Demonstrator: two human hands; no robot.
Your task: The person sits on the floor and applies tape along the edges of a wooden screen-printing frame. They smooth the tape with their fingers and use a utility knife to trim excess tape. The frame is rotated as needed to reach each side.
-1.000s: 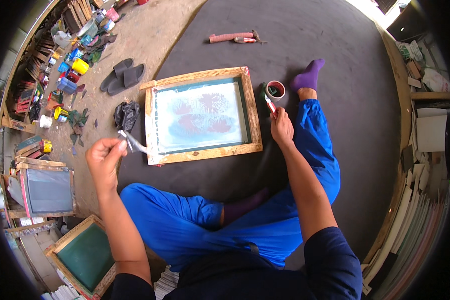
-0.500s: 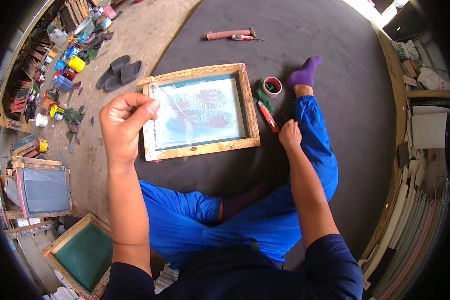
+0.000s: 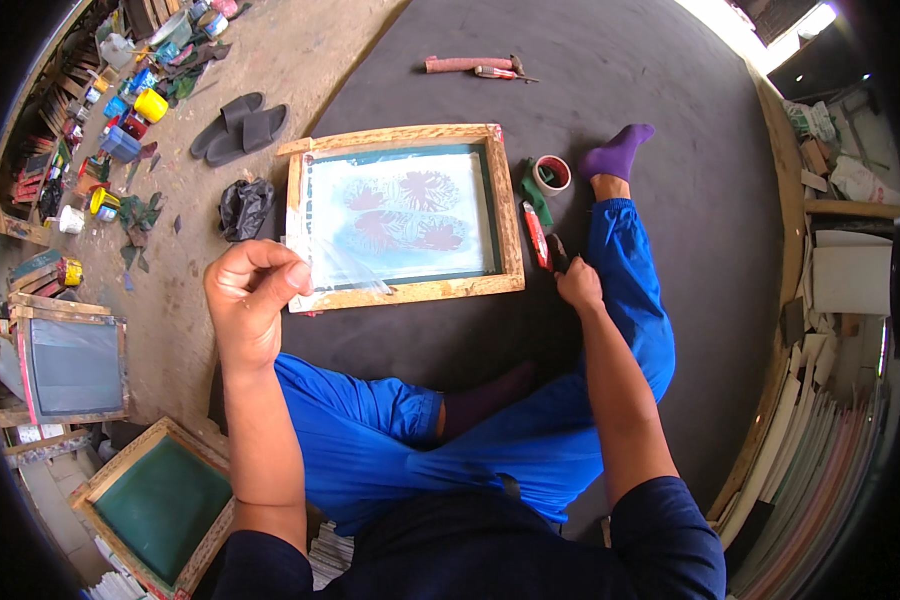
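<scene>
The screen (image 3: 398, 222) on the dark mat (image 3: 730, 250) already bears a flower pattern; clear tape (image 3: 350, 270), pinched in the left hand (image 3: 252, 300), hangs over its corner, apparently unstuck; the right hand (image 3: 580, 285) grips a dark tool (image 3: 558, 253).

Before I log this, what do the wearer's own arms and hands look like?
The left hand and right hand are bare, no gloves or wristbands visible. Both forearms are uncovered too. Dark navy, plain-looking fabric sleeves end near the elbows.
</scene>
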